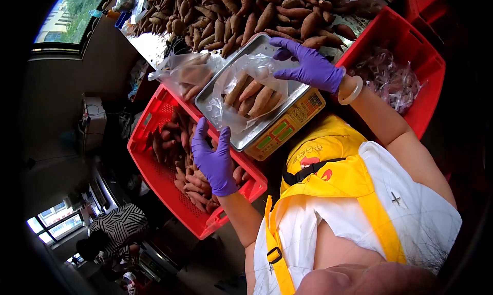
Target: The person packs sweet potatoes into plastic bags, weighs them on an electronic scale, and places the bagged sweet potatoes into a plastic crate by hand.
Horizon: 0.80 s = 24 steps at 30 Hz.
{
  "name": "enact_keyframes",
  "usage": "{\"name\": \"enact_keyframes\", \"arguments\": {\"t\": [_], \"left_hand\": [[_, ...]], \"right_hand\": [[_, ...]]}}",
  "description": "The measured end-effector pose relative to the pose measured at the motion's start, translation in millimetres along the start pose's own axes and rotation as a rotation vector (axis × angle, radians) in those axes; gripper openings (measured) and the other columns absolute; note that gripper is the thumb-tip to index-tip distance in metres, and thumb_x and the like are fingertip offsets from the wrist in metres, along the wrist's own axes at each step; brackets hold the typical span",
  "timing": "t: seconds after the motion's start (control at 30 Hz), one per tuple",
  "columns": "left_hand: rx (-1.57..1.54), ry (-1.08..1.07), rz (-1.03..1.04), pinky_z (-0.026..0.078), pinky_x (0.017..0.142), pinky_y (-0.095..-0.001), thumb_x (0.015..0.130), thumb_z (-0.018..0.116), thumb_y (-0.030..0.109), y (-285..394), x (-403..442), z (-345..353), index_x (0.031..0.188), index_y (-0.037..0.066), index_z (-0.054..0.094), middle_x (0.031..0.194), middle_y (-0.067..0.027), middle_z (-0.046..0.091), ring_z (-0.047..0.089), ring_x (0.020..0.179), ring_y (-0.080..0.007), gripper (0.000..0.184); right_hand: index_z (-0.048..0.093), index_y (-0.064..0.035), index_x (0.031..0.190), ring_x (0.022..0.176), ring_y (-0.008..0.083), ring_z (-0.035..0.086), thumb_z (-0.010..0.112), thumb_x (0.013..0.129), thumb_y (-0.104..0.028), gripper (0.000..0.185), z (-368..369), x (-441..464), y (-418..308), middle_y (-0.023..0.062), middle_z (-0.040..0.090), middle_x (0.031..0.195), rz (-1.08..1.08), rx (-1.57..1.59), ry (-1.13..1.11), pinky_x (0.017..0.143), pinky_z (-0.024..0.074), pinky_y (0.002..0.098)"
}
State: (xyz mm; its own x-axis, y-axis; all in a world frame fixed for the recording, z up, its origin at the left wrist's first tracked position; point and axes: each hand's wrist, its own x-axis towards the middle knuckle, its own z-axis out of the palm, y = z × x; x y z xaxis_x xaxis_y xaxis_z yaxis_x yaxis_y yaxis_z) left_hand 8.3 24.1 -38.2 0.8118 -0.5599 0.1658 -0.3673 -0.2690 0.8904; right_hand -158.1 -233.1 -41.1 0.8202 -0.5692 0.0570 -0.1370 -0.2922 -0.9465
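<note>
A clear plastic bag with several sweet potatoes [252,96] lies on the metal tray [241,139] of a yellow scale [285,129] with lit green displays. My left hand [214,159], in a purple glove, is over the edge of the red crate at the tray's lower left, fingers spread and holding nothing. At the tray's upper right my right hand [311,65], also purple-gloved, has its fingers apart beside the bag, with nothing gripped. Another clear bag of sweet potatoes [189,75] rests just left of the tray.
Loose sweet potatoes [221,17] are heaped on the table behind the scale. A red crate [197,227] of sweet potatoes stands at the left. Another red crate [429,71] holding plastic bags stands at the right. A person in patterned clothing [120,225] bends over at the far lower left.
</note>
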Motion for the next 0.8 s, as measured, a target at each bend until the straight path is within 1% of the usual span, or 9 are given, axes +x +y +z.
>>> {"name": "enact_keyframes", "arguments": {"t": [0.1,0.2,0.27,0.33,0.43,0.5,0.53,0.6,0.8], "left_hand": [[-0.006,0.067,-0.09,0.049,0.087,-0.0277,0.078,0.078,0.011,24,-15,-8,0.132,-0.003,0.048,0.129,-0.0138,0.055,0.057,0.11,-0.0172,0.063],[-0.047,0.102,-0.065,0.047,0.091,-0.0295,0.075,0.081,0.015,19,-23,-10,0.135,-0.002,0.044,0.133,-0.0138,0.052,0.055,0.112,-0.0203,0.073],[0.377,0.077,0.129,0.042,0.098,-0.035,0.069,0.085,0.024,19,-23,-5,0.135,-0.002,0.044,0.133,-0.0145,0.052,0.052,0.117,-0.0259,0.081],[0.426,0.096,0.252,0.039,0.099,-0.0391,0.066,0.085,0.033,24,-20,14,0.134,0.0,0.046,0.13,-0.0143,0.053,0.051,0.117,-0.0285,0.085],[0.574,0.138,0.355,0.042,0.094,-0.0346,0.074,0.081,0.031,14,-3,37,0.125,-0.001,0.054,0.118,-0.0124,0.061,0.057,0.108,-0.0226,0.066],[-0.136,-0.12,-0.078,0.044,0.089,-0.0283,0.082,0.074,0.025,-13,6,42,0.112,-0.002,0.062,0.103,-0.0093,0.068,0.06,0.096,-0.0152,0.041],[-0.504,-0.183,-0.189,0.043,0.083,-0.0239,0.088,0.067,0.016,4,4,37,0.102,-0.002,0.066,0.092,-0.0064,0.069,0.06,0.087,-0.0099,0.023],[-0.789,-0.144,-0.239,0.043,0.081,-0.0234,0.088,0.064,0.011,-1,3,27,0.102,-0.002,0.066,0.093,-0.0061,0.068,0.059,0.084,-0.0102,0.019],[-0.576,-0.049,-0.194,0.043,0.081,-0.0249,0.089,0.062,0.009,15,-7,24,0.103,-0.001,0.067,0.094,-0.004,0.067,0.058,0.085,-0.0105,0.017]], "right_hand": [[0.037,-0.0098,0.143,0.123,0.0183,0.048,0.078,0.078,-0.028,0.079,-10,-15,-9,0.0081,0.051,0.133,-0.123,-0.073,0.152,0.104,0.0411,0.033],[0.045,-0.0067,0.136,0.119,0.0159,0.052,0.067,0.088,-0.008,0.053,-7,-27,-20,0.0071,0.051,0.134,-0.332,0.087,0.327,0.1,0.0444,0.0307],[0.051,-0.0047,0.13,0.115,0.0158,0.056,0.062,0.089,0.0,0.042,9,-34,-40,0.0069,0.057,0.128,-0.353,0.172,0.349,0.098,0.0462,0.0296],[0.058,-0.0034,0.122,0.112,0.0168,0.059,0.063,0.088,0.0,0.034,28,-33,-51,0.0075,0.063,0.117,-0.413,0.191,-0.036,0.095,0.0477,0.0292],[0.062,-0.006,0.113,0.1,0.0253,0.064,0.065,0.086,-0.007,0.027,76,-15,-32,0.0133,0.065,0.105,-0.31,-0.04,-0.268,0.087,0.0509,0.0326],[0.064,-0.0058,0.109,0.099,0.033,0.063,0.067,0.082,-0.015,0.028,79,14,-5,0.0179,0.064,0.108,-0.266,-0.313,-0.308,0.085,0.0507,0.0368],[0.065,-0.0045,0.107,0.1,0.0367,0.062,0.068,0.079,-0.02,0.032,74,28,1,0.0198,0.064,0.11,-0.22,-0.43,-0.323,0.087,0.0499,0.0392],[0.063,-0.0063,0.104,0.1,0.0376,0.061,0.066,0.079,-0.018,0.028,77,46,43,0.0193,0.063,0.109,-0.244,-0.595,-0.332,0.086,0.0494,0.041],[0.065,-0.0076,0.1,0.098,0.0383,0.06,0.07,0.072,-0.019,0.03,64,73,37,0.0193,0.064,0.1,-0.274,-0.806,-0.517,0.085,0.0479,0.0437]]}}
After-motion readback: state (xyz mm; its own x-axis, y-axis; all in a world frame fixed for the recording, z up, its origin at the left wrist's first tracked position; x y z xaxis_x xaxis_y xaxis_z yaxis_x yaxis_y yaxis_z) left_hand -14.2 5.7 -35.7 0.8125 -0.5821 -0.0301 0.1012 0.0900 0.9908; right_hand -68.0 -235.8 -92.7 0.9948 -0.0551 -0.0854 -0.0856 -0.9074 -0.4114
